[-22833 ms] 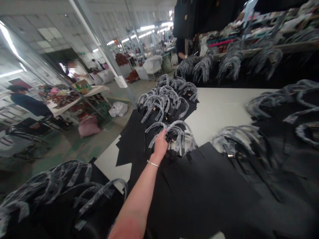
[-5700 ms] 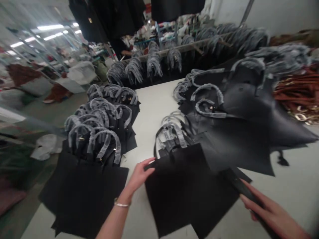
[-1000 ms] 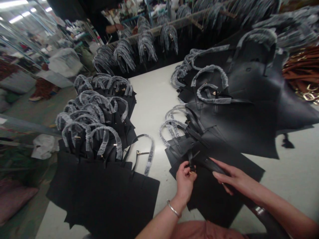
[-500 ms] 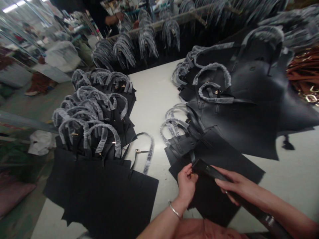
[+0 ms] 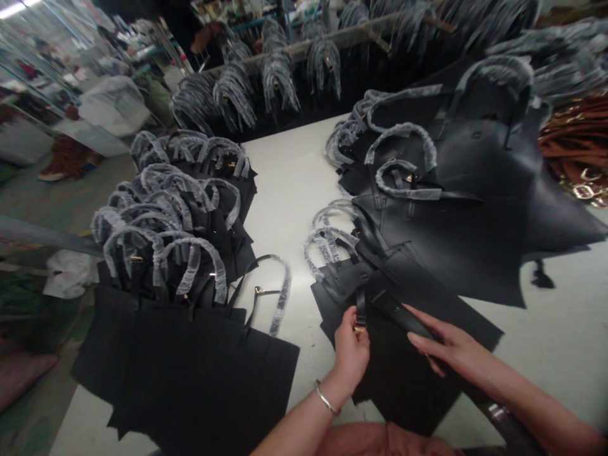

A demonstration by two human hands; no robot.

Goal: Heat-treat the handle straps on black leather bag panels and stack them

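My left hand, with a metal bangle at the wrist, pinches a narrow black strap by its gold-coloured buckle. That strap hangs from the top of a black bag panel lying on the table. My right hand is closed around a wide black shoulder strap. Its flat end points toward my left hand, a short gap away from the buckle. The rest runs under my right forearm to a blurred metal fitting. Plastic-wrapped handles stick out beyond the panel.
Overlapping black bag panels with wrapped handles lie on the left of the white table. Larger black panels cover the right side. Brown straps with buckles lie far right. Behind, wrapped handles hang over a rail near a person.
My left hand has moved slightly down and left with the buckle, away from the shoulder strap's end. My right hand keeps its grip. The view has shifted slightly.
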